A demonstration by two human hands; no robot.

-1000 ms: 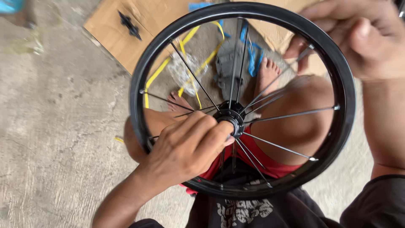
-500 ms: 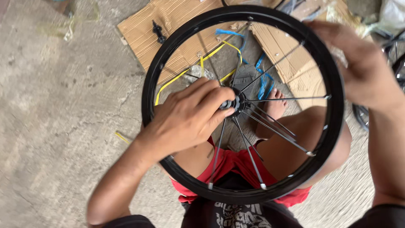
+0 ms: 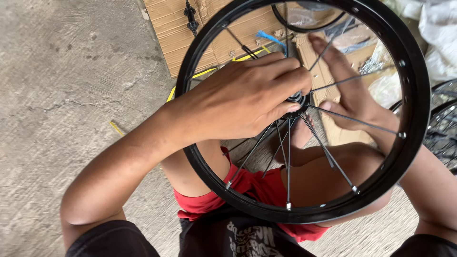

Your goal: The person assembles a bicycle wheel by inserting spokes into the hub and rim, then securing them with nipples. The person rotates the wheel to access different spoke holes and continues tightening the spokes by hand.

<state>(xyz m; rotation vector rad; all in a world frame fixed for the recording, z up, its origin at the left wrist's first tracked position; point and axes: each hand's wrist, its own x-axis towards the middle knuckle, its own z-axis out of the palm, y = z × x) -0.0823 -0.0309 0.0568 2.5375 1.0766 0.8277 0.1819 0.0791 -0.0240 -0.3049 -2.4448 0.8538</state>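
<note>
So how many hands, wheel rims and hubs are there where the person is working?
Hands: 2 (left hand pinching at the centre, right hand open behind the spokes)
Black wheel rim: 1
Hub: 1
Total: 4

Rough grey concrete floor [image 3: 71, 95] bears flattened cardboard [image 3: 166, 19] and a yellow strip [image 3: 115, 127].

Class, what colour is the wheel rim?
Black, clearest in the head view: wheel rim.
</note>
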